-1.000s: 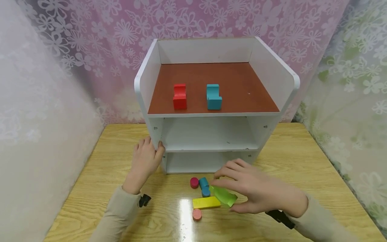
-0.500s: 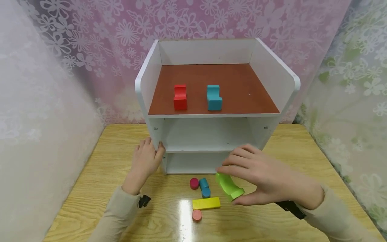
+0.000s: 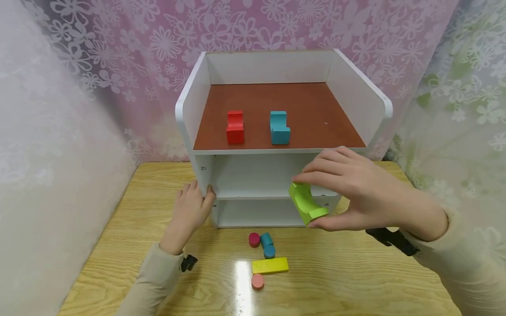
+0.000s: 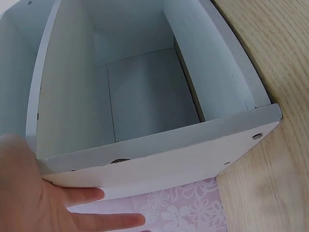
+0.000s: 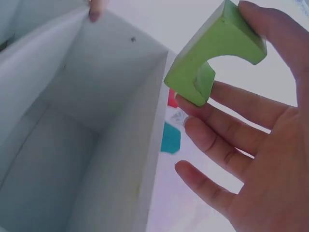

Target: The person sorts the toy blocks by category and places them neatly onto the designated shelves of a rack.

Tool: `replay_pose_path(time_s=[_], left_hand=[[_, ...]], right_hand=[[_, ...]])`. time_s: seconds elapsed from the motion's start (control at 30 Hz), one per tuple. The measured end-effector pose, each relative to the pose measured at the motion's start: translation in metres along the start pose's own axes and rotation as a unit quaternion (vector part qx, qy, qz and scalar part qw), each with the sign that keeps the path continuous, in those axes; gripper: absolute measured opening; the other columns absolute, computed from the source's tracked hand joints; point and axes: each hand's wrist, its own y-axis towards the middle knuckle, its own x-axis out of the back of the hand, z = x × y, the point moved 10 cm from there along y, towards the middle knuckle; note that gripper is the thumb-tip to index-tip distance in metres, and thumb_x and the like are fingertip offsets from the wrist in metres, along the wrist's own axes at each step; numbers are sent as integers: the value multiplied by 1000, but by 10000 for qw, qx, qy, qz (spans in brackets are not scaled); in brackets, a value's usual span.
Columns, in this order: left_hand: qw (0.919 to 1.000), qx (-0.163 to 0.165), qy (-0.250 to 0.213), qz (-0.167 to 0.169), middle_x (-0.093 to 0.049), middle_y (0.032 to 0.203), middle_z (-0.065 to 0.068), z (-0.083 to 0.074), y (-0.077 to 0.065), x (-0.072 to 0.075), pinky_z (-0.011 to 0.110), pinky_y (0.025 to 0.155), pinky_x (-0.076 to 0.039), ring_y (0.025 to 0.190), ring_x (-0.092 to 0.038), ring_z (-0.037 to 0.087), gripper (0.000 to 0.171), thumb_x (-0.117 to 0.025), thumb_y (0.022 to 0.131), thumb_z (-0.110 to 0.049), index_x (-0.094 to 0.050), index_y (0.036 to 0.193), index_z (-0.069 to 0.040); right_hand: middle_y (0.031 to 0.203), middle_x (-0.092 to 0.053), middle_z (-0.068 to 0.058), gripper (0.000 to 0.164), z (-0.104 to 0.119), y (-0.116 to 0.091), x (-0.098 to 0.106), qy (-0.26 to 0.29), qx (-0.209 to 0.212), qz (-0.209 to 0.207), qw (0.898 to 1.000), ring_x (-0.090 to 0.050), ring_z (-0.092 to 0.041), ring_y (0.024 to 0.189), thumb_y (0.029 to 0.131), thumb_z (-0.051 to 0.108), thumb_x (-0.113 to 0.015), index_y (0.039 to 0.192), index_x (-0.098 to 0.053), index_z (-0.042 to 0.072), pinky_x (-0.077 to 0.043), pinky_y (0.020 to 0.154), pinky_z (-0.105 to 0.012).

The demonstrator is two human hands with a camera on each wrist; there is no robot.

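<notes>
My right hand [image 3: 352, 188] pinches a green arch block [image 3: 306, 204] between thumb and fingers, raised in front of the white shelf unit's [image 3: 272, 197] right part. In the right wrist view the arch block [image 5: 212, 53] has its curved cut-out facing the palm, and the other fingers are spread below it. My left hand [image 3: 191, 204] grips the unit's left side panel, with the thumb at its front edge and the fingers along the outside. The left wrist view shows those fingers [image 4: 104, 220] beside the panel. A red block [image 3: 235, 128] and a teal block [image 3: 280, 128], both notched, stand apart on the brown top.
On the wooden table [image 3: 348, 272] before the unit lie a dark pink round block [image 3: 254, 239], blue cylinders [image 3: 267, 245], a yellow bar [image 3: 270, 265] and a salmon round block [image 3: 258, 281]. Raised side walls [image 3: 359, 96] flank the top. Floral curtains hang behind.
My right hand has lifted the green arch block from beside the yellow bar, up and slightly right, to the height of the middle shelf. The left hand has stayed in place.
</notes>
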Motion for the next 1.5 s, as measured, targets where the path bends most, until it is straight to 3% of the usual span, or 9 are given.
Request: replay_pose_path(time_s=[0.2, 0.43, 0.63, 0.9, 1.3, 1.5], left_hand=[[10000, -27, 0, 8, -60, 103, 18, -1, 0, 0, 54, 87, -39, 102, -53, 40, 45, -31, 103, -36, -60, 115, -3], [10000, -27, -2, -32, -60, 101, 17, 0, 0, 0, 54, 86, -40, 101, -54, 40, 44, -31, 104, -35, -60, 111, -3], [10000, -20, -38, -30, -60, 102, 17, 0, -1, 0, 54, 87, -39, 100, -54, 39, 43, -32, 103, -35, -59, 114, -4], [10000, -41, -79, -37, -60, 102, 18, -1, 0, 0, 55, 88, -39, 102, -53, 40, 40, -33, 103, -34, -59, 109, -4], [9998, -56, -164, -28, -60, 101, 17, -1, -1, -1, 55, 88, -38, 100, -53, 39, 40, -33, 103, -34, -58, 113, -5], [9998, -47, -181, -22, -59, 97, 15, 0, -1, -2, 53, 86, -38, 97, -53, 38, 37, -34, 103, -34, -58, 107, -6]], right_hand=[[105, -67, -2, 59, -19, 9, 17, -100, -144, 27, 9998, -56, -19, 96, 87, 52, -70, 119, -67, 3, -36, 88, -30], [104, -68, -1, 62, -43, 18, 37, -172, -339, -43, 9993, -55, -17, 92, 90, 58, -62, 117, -69, 2, -39, 80, -26], [106, -68, -3, 57, -70, 18, 45, -563, -574, 321, 9962, -54, -17, 91, 86, 50, -73, 120, -68, 4, -38, 74, -29], [107, -68, -10, 56, -105, 14, 42, -1371, -1319, 1051, 9761, -55, -26, 93, 74, 32, -84, 121, -69, 6, -40, 72, -50], [108, -70, 0, 48, -119, 7, 33, -1887, -1975, 1712, 9466, -53, -24, 94, 82, 42, -77, 121, -70, 15, -38, 74, -48], [107, -70, 0, 49, -119, 6, 32, -2002, -2112, 1779, 9400, -53, -24, 93, 82, 43, -76, 122, -69, 16, -38, 77, -50]])
